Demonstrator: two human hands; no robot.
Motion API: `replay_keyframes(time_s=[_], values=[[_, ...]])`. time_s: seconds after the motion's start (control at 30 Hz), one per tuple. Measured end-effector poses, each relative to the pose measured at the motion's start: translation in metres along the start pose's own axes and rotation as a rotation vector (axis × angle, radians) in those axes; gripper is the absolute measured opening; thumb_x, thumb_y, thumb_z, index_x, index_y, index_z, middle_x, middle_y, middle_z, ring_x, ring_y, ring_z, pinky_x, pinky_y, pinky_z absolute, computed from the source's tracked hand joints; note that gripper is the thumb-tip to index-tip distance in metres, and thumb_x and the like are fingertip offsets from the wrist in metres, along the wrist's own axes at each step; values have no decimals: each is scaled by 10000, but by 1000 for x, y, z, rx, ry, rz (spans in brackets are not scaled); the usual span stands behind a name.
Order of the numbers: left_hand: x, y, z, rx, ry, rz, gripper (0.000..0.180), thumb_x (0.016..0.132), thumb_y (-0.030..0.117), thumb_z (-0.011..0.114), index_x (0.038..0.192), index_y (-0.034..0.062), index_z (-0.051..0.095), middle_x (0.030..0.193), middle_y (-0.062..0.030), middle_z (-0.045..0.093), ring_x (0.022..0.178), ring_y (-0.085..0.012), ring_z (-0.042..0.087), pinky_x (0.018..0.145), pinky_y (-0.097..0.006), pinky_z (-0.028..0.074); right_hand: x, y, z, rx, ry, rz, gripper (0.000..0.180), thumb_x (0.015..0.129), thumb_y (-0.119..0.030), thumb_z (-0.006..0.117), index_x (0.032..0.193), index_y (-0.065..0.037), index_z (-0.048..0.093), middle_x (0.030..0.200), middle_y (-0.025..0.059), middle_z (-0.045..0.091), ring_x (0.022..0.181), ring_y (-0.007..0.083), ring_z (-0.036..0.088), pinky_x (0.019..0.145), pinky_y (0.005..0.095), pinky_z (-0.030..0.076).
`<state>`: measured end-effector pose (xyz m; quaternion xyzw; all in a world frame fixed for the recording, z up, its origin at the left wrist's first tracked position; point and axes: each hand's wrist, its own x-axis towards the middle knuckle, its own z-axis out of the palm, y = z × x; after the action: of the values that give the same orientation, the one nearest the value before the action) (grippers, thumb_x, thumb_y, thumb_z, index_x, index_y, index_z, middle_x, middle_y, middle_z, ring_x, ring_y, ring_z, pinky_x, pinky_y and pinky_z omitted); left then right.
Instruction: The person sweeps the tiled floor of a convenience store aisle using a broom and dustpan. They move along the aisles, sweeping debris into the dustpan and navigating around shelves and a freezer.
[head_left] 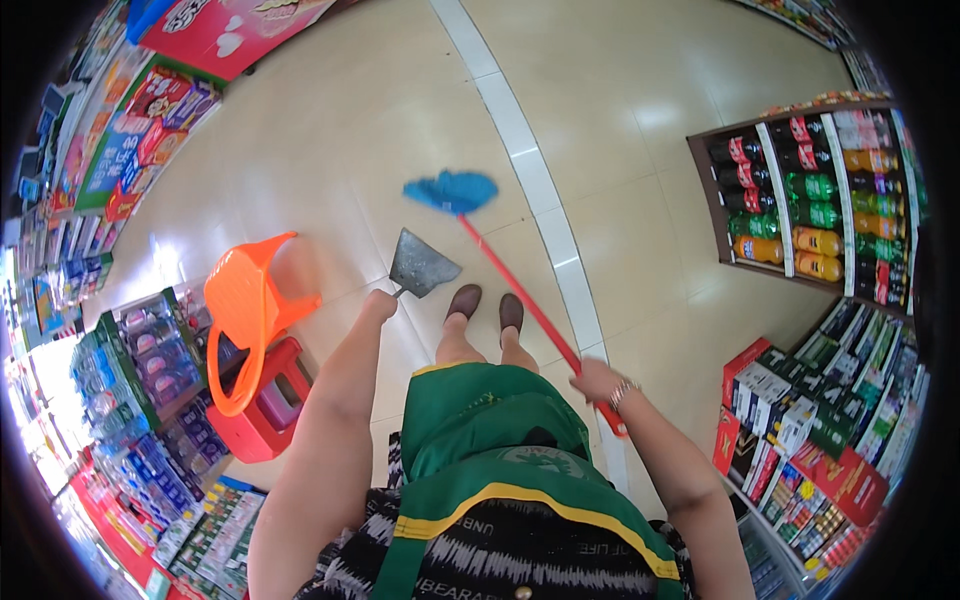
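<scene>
My left hand (377, 306) is closed round the short handle of a grey metal dustpan (422, 265), which is held out in front of my feet. My right hand (598, 382) grips a broom by its long red handle (520, 305), near the upper end. The broom's blue bristle head (452, 191) lies on the tiled floor (330, 150), beyond the dustpan and apart from it. I cannot make out any sweepings in the dustpan or by the bristles. A green apron (500, 415) with yellow edging hangs over my front.
An orange plastic chair (245, 300) and a red plastic stool (255, 425) stand close on my left. Shelves of packaged goods (160, 350) line that side. On the right are a drinks rack (750, 190) with bottles and a display of boxes (790, 400). A white tile strip (545, 205) crosses the floor.
</scene>
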<state>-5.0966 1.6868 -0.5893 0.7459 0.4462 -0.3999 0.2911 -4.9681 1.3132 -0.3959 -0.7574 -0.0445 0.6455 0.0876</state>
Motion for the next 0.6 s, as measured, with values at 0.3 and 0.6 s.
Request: replay_keyframes(time_s=[0.3, 0.6], values=[[9, 2, 27, 148, 13, 14, 233, 681, 160, 483, 803, -4, 596, 908, -197, 554, 864, -308, 533, 729, -341, 431, -101, 50, -15, 22, -294, 5, 209, 772, -169, 500, 848, 10, 424, 543, 52, 477, 414, 121, 502, 370, 247, 432], [-60, -78, 77, -72, 55, -118, 243, 670, 120, 450, 829, 5, 594, 870, -190, 565, 832, -320, 542, 728, -358, 434, -112, 16, -65, -157, -27, -128, 244, 740, -181, 510, 855, 5, 401, 583, 104, 509, 429, 183, 520, 412, 300, 438]])
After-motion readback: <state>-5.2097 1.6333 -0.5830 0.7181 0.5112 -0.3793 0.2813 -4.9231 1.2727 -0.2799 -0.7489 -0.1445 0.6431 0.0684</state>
